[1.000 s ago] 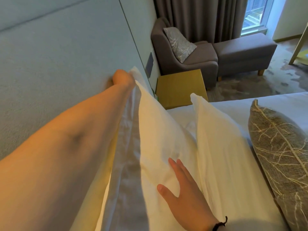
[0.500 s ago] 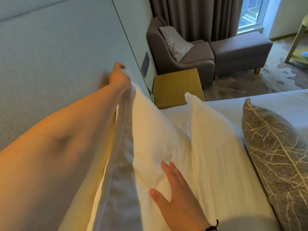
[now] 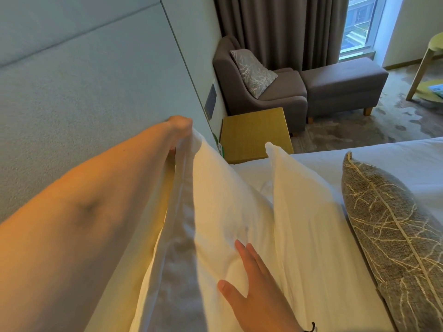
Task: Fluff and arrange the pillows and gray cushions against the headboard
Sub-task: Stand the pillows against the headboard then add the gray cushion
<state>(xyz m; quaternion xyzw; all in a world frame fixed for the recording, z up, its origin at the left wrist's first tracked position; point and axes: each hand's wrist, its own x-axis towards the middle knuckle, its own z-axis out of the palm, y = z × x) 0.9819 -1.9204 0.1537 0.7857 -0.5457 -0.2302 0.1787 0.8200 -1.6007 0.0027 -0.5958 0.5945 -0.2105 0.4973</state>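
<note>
Left hand (image 3: pixel 179 123) fist pinches rear pillow (image 3: pixel 215 200) top corner at headboard (image 3: pixel 84 92). Right hand (image 3: pixel 259 293) flat on it, fingers narrowly spread.

No readable text, labels or numbers, seemingly none

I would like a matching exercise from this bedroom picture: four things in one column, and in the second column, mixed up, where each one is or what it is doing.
Things:
1. left hand
2. right hand
3. gray cushion
4. wooden side table

Places or states:
A. stands on the bed to the right of the white pillows
B. lies flat and open on the front of a white pillow
C. stands on the floor between the bed and the armchair
D. grips the top corner of a white pillow next to the headboard

Pairs: 1-D, 2-B, 3-A, 4-C
</note>
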